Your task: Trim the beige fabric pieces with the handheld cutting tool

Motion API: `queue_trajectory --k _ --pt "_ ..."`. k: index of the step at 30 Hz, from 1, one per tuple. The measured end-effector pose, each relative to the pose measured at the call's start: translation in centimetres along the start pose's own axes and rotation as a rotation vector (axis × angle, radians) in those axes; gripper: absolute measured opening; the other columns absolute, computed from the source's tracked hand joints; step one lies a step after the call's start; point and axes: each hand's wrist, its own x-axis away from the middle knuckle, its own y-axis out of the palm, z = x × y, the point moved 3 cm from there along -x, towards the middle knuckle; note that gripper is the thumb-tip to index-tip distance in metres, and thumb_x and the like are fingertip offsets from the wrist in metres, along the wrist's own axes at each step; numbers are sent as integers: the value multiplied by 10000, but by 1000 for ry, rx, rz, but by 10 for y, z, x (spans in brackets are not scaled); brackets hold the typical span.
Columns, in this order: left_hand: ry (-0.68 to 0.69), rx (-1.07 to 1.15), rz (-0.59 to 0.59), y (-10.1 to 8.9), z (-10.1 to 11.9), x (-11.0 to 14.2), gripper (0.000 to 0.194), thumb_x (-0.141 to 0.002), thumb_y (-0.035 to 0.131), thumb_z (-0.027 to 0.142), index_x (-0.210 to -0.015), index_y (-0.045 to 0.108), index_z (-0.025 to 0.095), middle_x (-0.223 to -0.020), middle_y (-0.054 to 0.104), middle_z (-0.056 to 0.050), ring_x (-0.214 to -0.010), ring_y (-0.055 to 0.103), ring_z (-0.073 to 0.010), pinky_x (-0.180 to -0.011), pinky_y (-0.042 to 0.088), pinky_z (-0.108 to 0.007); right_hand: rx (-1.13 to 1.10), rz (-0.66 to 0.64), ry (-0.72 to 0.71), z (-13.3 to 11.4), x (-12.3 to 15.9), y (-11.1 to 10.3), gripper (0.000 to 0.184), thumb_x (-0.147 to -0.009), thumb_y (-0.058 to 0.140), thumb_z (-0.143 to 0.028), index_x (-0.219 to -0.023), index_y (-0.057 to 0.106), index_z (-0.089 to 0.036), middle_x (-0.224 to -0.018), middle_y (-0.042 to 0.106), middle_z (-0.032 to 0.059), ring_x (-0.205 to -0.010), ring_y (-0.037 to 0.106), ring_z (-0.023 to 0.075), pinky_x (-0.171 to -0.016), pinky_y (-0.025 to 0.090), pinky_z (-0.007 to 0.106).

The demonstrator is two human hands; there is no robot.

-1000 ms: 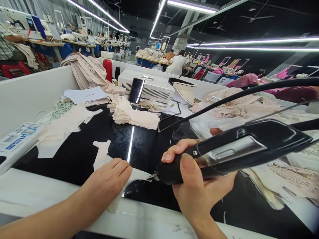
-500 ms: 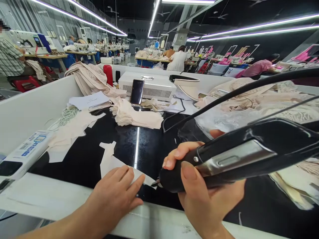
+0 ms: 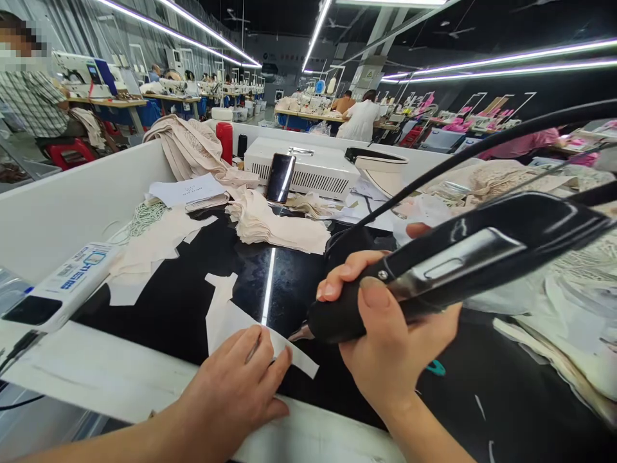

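In my right hand is a thick black corded cutting tool with a silver panel, fingers and thumb wrapped round its grip. Its pointed metal tip aims left and down, close to the upper edge of a pale cut piece of fabric. That piece lies flat on the black tabletop, with a notched end at the upper left and a narrow end at the right. My left hand rests on the piece, fingers slightly bent and apart, thumb out to the side. Part of the piece is hidden under this hand.
A stack of pale cut pieces lies ahead, before a phone and a vented white box. More cut pieces and a white device are at left. Fabric piles lie at right. The tool's black cable arcs overhead.
My left hand has shifted right along the fabric piece and its fingers have spread. The tool tip has moved from the narrow end to the upper edge. The view has swung somewhat.
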Motion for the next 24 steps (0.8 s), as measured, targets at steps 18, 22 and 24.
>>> queue_trajectory --k 18,22,24 --pt "26 75 2 3 -3 5 640 -922 742 566 -1359 579 128 -1203 707 -135 -1134 677 -309 -972 549 -388 -53 -42 49 13 1 17 374 -834 785 -236 -1032 471 -281 -775 665 -79 -509 626 104 -491 549 261" --pt "28 88 12 3 -5 4 595 -944 709 572 -1334 599 136 -1198 704 -136 -1121 681 -303 -951 569 -384 -36 -45 48 14 2 21 396 -806 726 -139 -1046 451 -292 -764 661 -102 -500 612 91 -486 556 253" --pt "40 94 23 1 -7 4 576 -954 704 554 -1334 601 135 -1193 708 -134 -1122 681 -305 -951 576 -388 -14 -33 48 13 2 22 389 -804 707 -135 -1052 450 -288 -762 659 -107 -497 616 87 -486 564 255"
